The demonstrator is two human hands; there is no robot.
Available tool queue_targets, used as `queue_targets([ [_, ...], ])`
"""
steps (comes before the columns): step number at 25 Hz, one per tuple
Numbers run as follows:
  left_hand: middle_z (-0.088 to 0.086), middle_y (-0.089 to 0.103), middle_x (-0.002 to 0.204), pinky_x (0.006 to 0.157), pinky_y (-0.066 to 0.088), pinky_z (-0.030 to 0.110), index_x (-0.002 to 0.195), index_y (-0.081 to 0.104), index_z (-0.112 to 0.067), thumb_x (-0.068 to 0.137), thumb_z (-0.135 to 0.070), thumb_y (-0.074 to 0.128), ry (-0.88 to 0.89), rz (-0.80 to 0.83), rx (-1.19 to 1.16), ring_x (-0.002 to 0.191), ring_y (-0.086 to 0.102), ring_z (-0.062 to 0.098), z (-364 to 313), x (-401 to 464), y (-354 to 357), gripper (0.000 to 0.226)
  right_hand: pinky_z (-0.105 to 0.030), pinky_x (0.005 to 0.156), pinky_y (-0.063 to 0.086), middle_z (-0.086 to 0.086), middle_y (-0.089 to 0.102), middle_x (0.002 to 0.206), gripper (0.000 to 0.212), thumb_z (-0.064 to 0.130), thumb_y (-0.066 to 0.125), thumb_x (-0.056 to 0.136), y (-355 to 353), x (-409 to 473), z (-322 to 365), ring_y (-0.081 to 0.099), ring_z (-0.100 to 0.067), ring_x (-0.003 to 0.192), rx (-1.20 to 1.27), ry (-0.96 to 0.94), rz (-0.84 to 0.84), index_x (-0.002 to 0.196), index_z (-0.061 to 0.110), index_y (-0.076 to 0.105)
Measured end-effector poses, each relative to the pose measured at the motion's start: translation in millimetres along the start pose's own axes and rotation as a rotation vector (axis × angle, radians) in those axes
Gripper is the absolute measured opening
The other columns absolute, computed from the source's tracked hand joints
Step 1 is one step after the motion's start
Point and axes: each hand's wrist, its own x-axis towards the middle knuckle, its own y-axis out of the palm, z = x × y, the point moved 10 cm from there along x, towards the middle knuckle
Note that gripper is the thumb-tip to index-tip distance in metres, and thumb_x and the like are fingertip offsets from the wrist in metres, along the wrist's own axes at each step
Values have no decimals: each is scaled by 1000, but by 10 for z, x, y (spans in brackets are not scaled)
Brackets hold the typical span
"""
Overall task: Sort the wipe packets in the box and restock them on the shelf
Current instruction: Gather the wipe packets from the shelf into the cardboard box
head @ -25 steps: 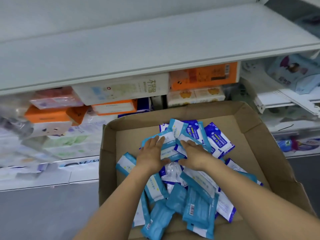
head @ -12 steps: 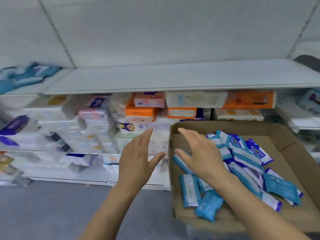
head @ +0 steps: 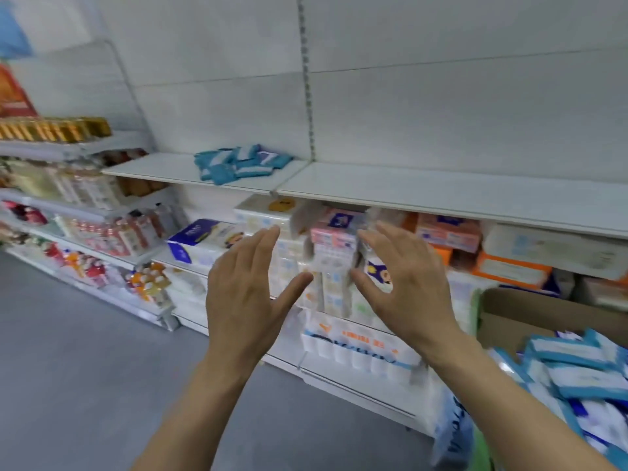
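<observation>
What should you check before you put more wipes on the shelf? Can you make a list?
1. Left hand free: ok, fingers straight, holding nothing.
2. Right hand free: ok, open, no grip on anything.
3. A packet picked up to carry over: not ok, both hands are empty.
4. Wipe packets left in the cardboard box: ok, a heap lies there, at the right.
5. Room on the shelf: ok, bare board beside the blue pile.
6. Pile on the shelf sorted by kind: cannot tell, too blurred.
</observation>
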Motion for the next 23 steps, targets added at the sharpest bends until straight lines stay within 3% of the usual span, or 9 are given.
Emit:
queue_targets([
  [2, 3, 54, 138, 103, 40, 42, 142, 43, -18, 88, -71, 38, -27, -37, 37, 126, 49, 24, 350, 139, -125, 76, -54, 106, 35, -3, 49, 141, 53, 55, 43, 86, 246, 308, 240, 45, -27, 129, -22, -36, 18, 130, 29, 56],
  [5, 3, 56, 133, 100, 42, 43, 142, 41, -20, 87, -69, 42, -77, -82, 84, 121, 51, 24, 926, 391, -209, 74, -50, 105, 38, -2, 50, 141, 56, 56, 43, 86, 686, 789, 550, 47, -25, 126, 1, -98, 27, 132, 26, 53],
  [9, 2, 50, 140, 100, 43, 46, 143, 39, -25, 87, -71, 40, -96, -36, 190, 125, 47, 24, 1705, 877, -33, 73, -42, 99, 42, -4, 52, 139, 56, 50, 52, 86, 1402, 1437, 859, 50, -25, 122, 55, -149, 39, 134, 23, 51],
  [13, 0, 46, 145, 108, 36, 44, 145, 39, -26, 87, -75, 33, -113, 38, 254, 132, 42, 22, 2479, 1441, 251, 76, -43, 99, 42, -4, 46, 144, 59, 51, 49, 86, 2143, 2129, 1121, 47, -26, 126, 71, -168, 100, 139, 24, 46],
  [19, -1, 45, 146, 108, 35, 42, 144, 38, -26, 84, -77, 27, -159, 108, 244, 133, 41, 20, 3511, 2004, 626, 80, -43, 107, 35, -1, 30, 155, 67, 51, 51, 92, 3125, 2991, 1524, 32, -22, 138, 58, -208, 230, 149, 26, 29],
  [23, -4, 40, 150, 110, 37, 46, 146, 34, -28, 85, -76, 36, -252, 117, 106, 137, 35, 17, 4186, 2309, 914, 78, -38, 109, 30, 3, 23, 157, 68, 53, 48, 92, 3698, 3428, 1627, 26, -18, 141, 21, -176, 279, 150, 29, 23],
])
